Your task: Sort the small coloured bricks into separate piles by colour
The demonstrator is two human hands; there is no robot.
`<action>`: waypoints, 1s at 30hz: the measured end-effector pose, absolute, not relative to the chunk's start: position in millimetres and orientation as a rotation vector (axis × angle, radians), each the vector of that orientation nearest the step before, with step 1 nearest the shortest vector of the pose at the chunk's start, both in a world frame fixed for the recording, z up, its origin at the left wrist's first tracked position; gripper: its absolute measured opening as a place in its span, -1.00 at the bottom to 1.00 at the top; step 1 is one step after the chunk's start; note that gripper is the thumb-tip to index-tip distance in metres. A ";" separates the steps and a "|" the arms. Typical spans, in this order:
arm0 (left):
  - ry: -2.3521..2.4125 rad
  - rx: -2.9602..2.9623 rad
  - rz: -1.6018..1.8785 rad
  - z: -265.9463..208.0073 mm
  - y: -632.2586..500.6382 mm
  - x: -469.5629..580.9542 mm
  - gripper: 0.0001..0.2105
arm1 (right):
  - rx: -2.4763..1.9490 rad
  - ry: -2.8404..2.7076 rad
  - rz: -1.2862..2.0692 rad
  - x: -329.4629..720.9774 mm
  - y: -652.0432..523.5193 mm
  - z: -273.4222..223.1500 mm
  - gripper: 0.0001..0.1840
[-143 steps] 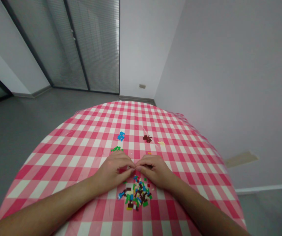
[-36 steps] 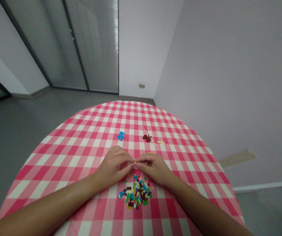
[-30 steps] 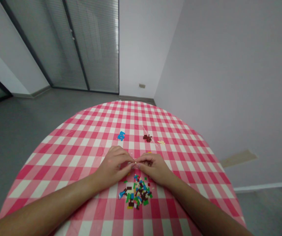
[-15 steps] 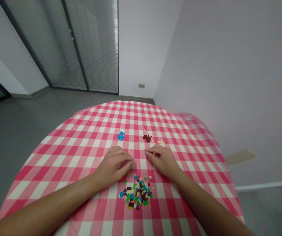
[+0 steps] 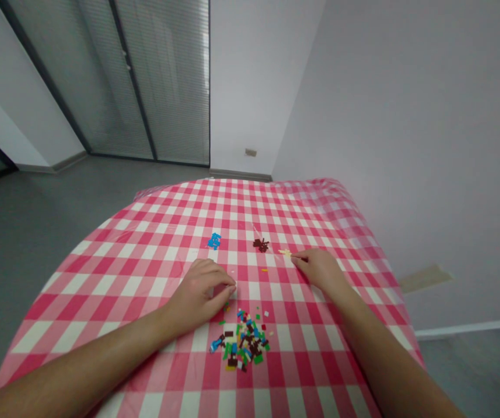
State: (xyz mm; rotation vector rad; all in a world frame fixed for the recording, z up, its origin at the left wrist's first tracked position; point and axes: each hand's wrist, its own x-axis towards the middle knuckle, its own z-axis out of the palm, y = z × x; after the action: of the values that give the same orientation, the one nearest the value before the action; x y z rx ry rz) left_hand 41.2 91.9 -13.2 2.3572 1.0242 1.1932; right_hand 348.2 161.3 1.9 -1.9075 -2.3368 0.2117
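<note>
My left hand point(image 5: 208, 287) rests on the checked cloth with thumb and forefinger pinched together; what they hold, if anything, is too small to make out. Just below it lies a mixed heap of small toy bricks point(image 5: 245, 342) in green, brown, blue, white and other colours. At the right, my right hand point(image 5: 317, 268) has its fingertips closed at the edge of a small group of cream bricks point(image 5: 285, 253). Whatever sits between those fingertips is hidden. A single yellow brick point(image 5: 264, 270) lies between the two hands.
Beyond my hands lie a blue brick group point(image 5: 214, 241) and a dark brown brick group point(image 5: 261, 245). The red-and-white checked tablecloth point(image 5: 136, 278) covers a table with a rounded edge. A wall point(image 5: 406, 145) stands at the right, glass partitions point(image 5: 162, 87) at the back left.
My right hand has moved right and slightly away, to the cream bricks. The yellow brick now shows on the cloth where that hand was. My left hand has barely moved.
</note>
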 end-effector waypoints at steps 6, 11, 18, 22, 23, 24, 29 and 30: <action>1.032 2.347 1.182 -14.2 91.8 41.2 -0.92 | -1.939 -2.363 0.167 346.5 159.7 3.1 -0.64; 1.054 2.340 1.188 -15.2 92.1 40.6 -0.92 | -1.940 -2.328 0.210 349.3 161.1 1.3 -0.69; 1.082 2.337 1.159 -15.9 92.1 40.9 -0.92 | -1.937 -2.290 0.181 344.9 159.4 2.4 -0.70; 1.102 2.342 1.119 -16.6 92.6 41.4 -0.91 | -1.919 -2.262 0.169 342.6 161.7 -0.9 -0.70; 1.101 2.345 1.107 -16.5 92.7 41.6 -0.91 | -1.919 -2.261 0.173 342.5 162.6 -1.5 -0.70; 1.097 2.352 1.092 -16.4 92.8 41.7 -0.91 | -1.921 -2.257 0.175 342.2 163.2 -1.5 -0.70; 1.106 2.367 1.046 -16.2 93.0 41.9 -0.90 | -1.750 -2.264 0.232 332.7 153.4 9.1 -0.72; 1.115 2.363 1.040 -16.3 93.2 42.0 -0.90 | -1.636 -2.308 0.321 328.4 148.3 12.6 -0.74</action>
State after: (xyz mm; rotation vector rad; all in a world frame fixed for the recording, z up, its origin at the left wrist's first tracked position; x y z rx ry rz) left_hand 42.0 93.2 -16.3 2.3634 1.1151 1.0403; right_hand 328.4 148.3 12.6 -1.6361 -2.3079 0.3213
